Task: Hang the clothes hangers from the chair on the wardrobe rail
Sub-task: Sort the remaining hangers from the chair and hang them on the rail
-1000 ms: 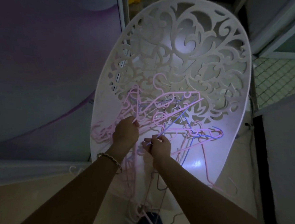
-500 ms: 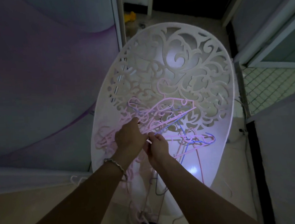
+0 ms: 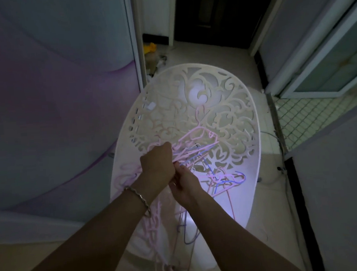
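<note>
The hangers (image 3: pixel 198 153) are gripped in the curled fingers of the left hand (image 3: pixel 157 164) over the chair (image 3: pixel 247 185); they are also pinched by the right hand (image 3: pixel 185 185).

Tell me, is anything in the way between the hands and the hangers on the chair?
Nothing stands between them: the left hand and right hand both grip the hangers. The hangers are tangled together on the chair, which may snag a lift. The wardrobe rail is not in view.
</note>
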`<state>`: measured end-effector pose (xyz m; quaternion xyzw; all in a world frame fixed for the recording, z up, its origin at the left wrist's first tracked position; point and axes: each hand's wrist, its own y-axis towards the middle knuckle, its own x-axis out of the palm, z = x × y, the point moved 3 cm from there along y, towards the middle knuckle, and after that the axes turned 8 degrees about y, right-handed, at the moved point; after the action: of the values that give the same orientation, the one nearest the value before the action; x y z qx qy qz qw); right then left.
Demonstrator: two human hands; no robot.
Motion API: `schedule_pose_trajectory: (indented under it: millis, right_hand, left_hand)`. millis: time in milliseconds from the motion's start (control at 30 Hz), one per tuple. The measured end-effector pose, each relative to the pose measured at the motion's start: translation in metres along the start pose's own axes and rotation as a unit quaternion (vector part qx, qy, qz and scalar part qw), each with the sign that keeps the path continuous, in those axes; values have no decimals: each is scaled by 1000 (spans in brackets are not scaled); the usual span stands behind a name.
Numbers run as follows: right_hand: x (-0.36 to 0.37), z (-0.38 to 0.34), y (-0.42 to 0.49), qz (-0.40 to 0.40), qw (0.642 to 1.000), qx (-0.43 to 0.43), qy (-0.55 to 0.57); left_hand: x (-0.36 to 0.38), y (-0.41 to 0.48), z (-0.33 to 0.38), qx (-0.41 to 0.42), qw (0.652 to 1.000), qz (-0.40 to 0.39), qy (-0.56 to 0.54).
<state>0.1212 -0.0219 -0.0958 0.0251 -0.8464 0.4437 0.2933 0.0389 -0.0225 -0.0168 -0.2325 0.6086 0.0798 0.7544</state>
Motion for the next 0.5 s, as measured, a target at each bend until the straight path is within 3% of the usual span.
schedule_pose_trajectory:
  millis: [267, 500]
  right_hand:
    - [8, -18, -20, -39, 999, 2, -35]
    - [3, -35, -21, 25, 999, 20, 34]
  left_hand:
    - [-25, -5, 24, 75, 986, 64, 136]
    - [-42, -4, 20, 97, 993, 56, 39]
